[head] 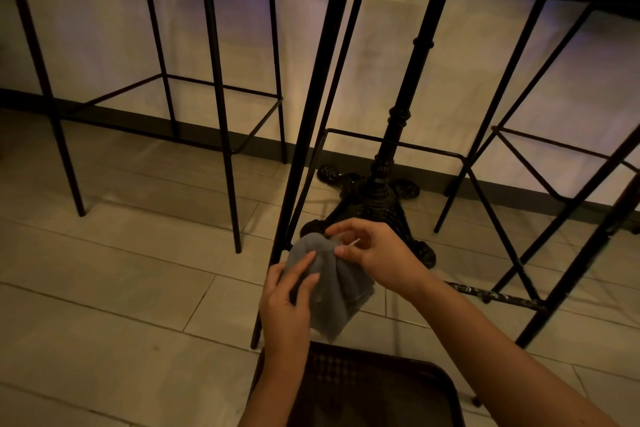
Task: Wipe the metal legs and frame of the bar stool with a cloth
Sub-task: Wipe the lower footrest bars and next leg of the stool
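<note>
Nearest the camera, bottom centre: a dark perforated seat (pixel 367 388), probably a chair or stool the person leans over. Just beyond it, both hands work a grey cloth (pixel 332 288).

Landmark: the ornate cast table base (pixel 367 204).

- Cloth: bunched, hanging in folds, held in the air just in front of the table base, on its near left side. It lies close against the lower part of a slanted black stool leg (pixel 298 163); whether it touches the metal I cannot tell.
- Left hand (pixel 287 302): fingers laid along the cloth's left side, thumb behind, gripping the bundle.
- Right hand (pixel 370 253): fingertips pinched on the cloth's upper edge, near a small pale tag or thread.
- Bar stool belonging to that leg: stands over the table base; its thin footrest rail (pixel 391 144) crosses behind the table's column.
- Another stool (pixel 221 94) well left of the base, a third to its right.

Judgement: the step in hand looks like regathering or refolding the cloth, not wiping proper. Next move calls for wrapping the cloth round the slanted leg left of the base and drawing it along the metal, then the rails.
</note>
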{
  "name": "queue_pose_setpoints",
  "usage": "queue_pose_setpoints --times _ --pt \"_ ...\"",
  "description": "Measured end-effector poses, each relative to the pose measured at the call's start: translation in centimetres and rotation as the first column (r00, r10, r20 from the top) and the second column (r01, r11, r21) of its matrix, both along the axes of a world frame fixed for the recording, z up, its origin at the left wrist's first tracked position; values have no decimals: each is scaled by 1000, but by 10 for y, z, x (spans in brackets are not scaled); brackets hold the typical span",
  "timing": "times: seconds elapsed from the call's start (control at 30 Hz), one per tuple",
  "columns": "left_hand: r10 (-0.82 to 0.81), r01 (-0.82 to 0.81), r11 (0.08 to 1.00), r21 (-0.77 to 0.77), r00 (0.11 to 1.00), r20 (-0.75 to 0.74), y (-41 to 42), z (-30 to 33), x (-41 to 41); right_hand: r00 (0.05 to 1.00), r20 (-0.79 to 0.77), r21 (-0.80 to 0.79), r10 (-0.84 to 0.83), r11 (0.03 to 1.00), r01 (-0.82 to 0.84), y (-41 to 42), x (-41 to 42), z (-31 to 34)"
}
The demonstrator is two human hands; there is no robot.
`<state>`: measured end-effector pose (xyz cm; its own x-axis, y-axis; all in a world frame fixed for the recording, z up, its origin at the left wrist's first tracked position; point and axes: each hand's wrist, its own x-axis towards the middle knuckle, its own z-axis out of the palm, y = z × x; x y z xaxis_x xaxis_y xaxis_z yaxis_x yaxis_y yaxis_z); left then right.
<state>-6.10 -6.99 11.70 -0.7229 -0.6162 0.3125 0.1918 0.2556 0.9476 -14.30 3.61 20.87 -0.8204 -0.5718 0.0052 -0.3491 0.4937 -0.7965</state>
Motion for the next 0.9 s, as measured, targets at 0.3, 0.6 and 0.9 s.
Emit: queue_pose_setpoints --times 0.3,0.6,0.9 --pt "48 -37 883 -468 999 11 -15 -8 -18 914 -367 163 -174 955 248 3 7 -42" --pt "145 3 697 -717 979 145 -22 -15 -45 826 -502 177 -256 904 388 27 -19 -39" --pt "215 33 445 -895 966 142 -16 -11 -56 892 -421 244 -164 927 286 60 -21 -44"
